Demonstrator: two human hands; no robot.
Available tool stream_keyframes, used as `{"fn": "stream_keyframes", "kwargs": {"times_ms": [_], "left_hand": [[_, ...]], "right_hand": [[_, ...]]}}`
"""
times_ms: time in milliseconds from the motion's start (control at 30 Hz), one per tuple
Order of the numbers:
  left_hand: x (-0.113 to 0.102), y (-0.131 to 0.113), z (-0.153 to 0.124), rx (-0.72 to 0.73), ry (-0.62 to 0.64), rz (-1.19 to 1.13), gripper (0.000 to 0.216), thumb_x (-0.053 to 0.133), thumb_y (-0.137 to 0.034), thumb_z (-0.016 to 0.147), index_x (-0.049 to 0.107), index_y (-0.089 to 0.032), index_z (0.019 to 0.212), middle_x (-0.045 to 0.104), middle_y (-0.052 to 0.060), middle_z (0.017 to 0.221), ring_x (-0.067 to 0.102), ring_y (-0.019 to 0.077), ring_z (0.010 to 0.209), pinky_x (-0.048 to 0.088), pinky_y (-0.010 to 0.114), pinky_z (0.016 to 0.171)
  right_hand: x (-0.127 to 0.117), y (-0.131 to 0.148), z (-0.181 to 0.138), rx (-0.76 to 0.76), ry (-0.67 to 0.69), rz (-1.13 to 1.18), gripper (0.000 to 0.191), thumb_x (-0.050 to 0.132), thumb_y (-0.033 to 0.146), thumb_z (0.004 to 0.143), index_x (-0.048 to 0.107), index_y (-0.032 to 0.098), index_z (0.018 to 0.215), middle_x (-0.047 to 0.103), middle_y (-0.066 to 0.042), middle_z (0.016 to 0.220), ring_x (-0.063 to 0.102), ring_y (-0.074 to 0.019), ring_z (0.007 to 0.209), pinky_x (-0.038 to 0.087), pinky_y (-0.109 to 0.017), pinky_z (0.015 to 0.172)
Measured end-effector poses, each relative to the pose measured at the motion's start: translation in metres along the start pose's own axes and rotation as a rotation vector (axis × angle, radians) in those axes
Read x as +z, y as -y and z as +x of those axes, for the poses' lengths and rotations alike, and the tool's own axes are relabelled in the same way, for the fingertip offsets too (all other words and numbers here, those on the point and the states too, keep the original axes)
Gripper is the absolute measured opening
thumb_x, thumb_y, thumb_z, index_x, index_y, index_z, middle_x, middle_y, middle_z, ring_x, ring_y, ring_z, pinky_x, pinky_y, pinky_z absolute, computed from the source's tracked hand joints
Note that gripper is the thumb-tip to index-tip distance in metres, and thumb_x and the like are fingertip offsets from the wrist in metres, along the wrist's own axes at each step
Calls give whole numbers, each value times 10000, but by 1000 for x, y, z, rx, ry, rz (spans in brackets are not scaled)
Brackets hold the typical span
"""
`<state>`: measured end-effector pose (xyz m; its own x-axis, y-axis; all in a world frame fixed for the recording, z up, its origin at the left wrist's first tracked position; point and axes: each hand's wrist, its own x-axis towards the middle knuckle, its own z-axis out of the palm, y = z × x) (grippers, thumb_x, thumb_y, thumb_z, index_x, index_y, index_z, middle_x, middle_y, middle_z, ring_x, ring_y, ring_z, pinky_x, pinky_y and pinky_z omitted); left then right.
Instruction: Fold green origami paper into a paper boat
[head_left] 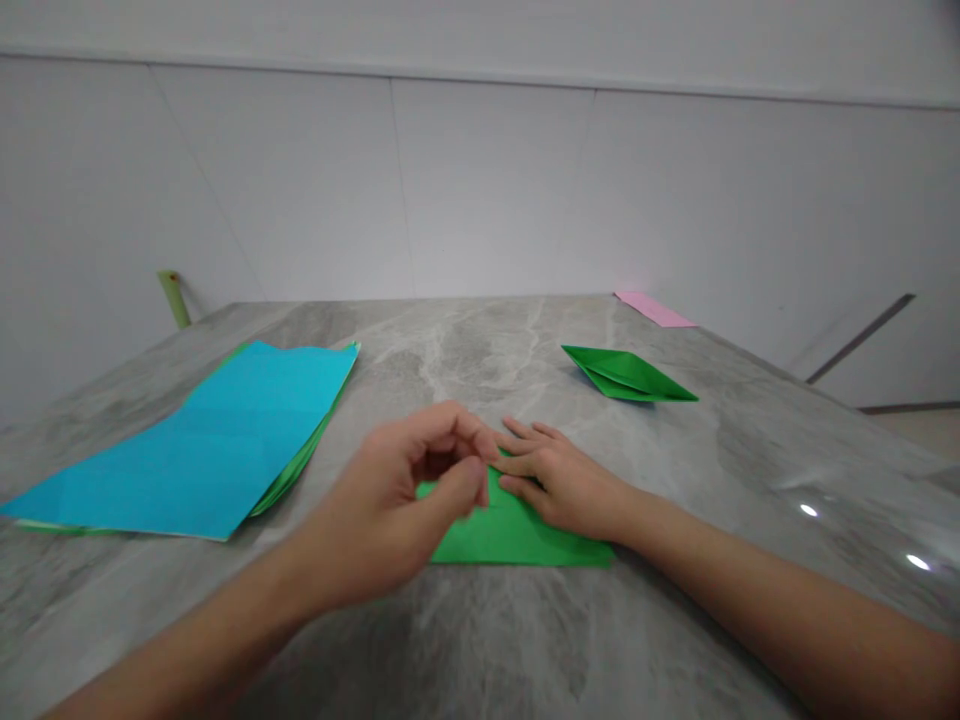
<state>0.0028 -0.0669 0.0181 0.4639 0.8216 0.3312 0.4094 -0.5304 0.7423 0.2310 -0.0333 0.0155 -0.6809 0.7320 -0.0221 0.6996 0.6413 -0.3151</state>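
A folded sheet of green paper (517, 535) lies flat on the grey table in front of me, its straight edge toward me. My right hand (559, 480) rests on its right side, palm down, with the fingers stretched out and spread. Over the left part of the sheet is my left hand (420, 490), its fingers curled in toward the thumb. I see nothing between those fingertips, and whether they touch the paper is unclear. My left hand hides the sheet's left side.
On the left lies a blue sheet (225, 430) on top of green sheets. A folded green paper shape (630, 375) with pointed ends sits at the right. Near the far right edge of the marbled table (480, 340) is a pink paper (656, 309). A white wall stands behind.
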Motion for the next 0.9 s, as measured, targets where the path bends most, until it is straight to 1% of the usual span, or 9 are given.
{"fn": "stream_keyframes", "kwargs": {"times_ms": [67, 133, 167, 233, 433, 600, 767, 833, 900], "left_hand": [[0, 0, 17, 44, 138, 209, 384, 400, -272, 992, 557, -200, 1335, 601, 99, 1381, 570, 243, 1254, 457, 429, 1064], [7, 7, 22, 29, 331, 486, 533, 347, -302, 993, 374, -96, 1484, 338, 169, 1584, 301, 281, 1473, 314, 470, 1174], [11, 11, 22, -5, 433, 593, 585, 322, -344, 1007, 305, -59, 1517, 239, 182, 1617, 191, 286, 1508, 243, 478, 1204], [16, 17, 22, -26, 503, 709, 628, 255, -380, 1026, 216, -34, 1548, 142, 183, 1634, 110, 269, 1522, 173, 469, 1223], [16, 15, 23, -56, 527, 787, 640, 179, -421, 1037, 170, -72, 1573, 92, 137, 1645, 80, 242, 1527, 124, 471, 1230], [16, 12, 22, -70, 518, 779, 634, 192, -442, 1036, 155, -125, 1584, 72, 84, 1652, 72, 233, 1530, 118, 478, 1232], [15, 8, 22, -100, 516, 776, 629, 196, -448, 1033, 163, -147, 1584, 54, 58, 1650, 73, 235, 1531, 122, 513, 1226], [15, 7, 22, -109, 519, 771, 628, 193, -446, 1033, 158, -149, 1585, 50, 53, 1650, 72, 232, 1532, 114, 518, 1227], [15, 7, 22, -113, 523, 764, 631, 196, -448, 1032, 150, -148, 1585, 39, 51, 1649, 72, 233, 1532, 108, 521, 1227]], "right_hand": [[2, 0, 1, -1, -1, -13, 461, 455, 260, 993, 494, 275, 1452, 366, -41, 1576, 260, -348, 1478, 249, -624, 1170], [5, 0, 2, 15, -10, -26, 524, 439, 243, 985, 403, 250, 1508, 333, -44, 1591, 256, -343, 1481, 249, -620, 1171], [6, 0, 2, 26, -15, -32, 553, 432, 231, 978, 363, 229, 1527, 312, -48, 1600, 252, -337, 1483, 249, -613, 1175], [8, 1, 2, 46, -22, -43, 589, 420, 219, 967, 314, 185, 1546, 283, -63, 1610, 243, -325, 1489, 250, -596, 1183], [7, 1, 3, 54, -20, -87, 598, 428, 267, 966, 328, 126, 1538, 297, -72, 1609, 264, -358, 1475, 289, -579, 1177], [-7, 0, -4, 5, 7, -200, 537, 471, 242, 957, 440, 137, 1482, 441, -82, 1538, 352, -377, 1431, 349, -591, 1138], [-22, 17, -20, -15, 70, -352, 404, 522, 188, 902, 643, 124, 1283, 628, -140, 1355, 498, -353, 1333, 412, -555, 1098], [-23, 26, -32, 5, 61, -394, 366, 558, 162, 840, 703, 111, 1172, 687, -171, 1244, 587, -340, 1235, 456, -528, 1062], [-21, 30, -51, 31, 57, -405, 339, 598, 92, 719, 753, 146, 1016, 742, -147, 1096, 663, -324, 1102, 506, -508, 1007]]}}
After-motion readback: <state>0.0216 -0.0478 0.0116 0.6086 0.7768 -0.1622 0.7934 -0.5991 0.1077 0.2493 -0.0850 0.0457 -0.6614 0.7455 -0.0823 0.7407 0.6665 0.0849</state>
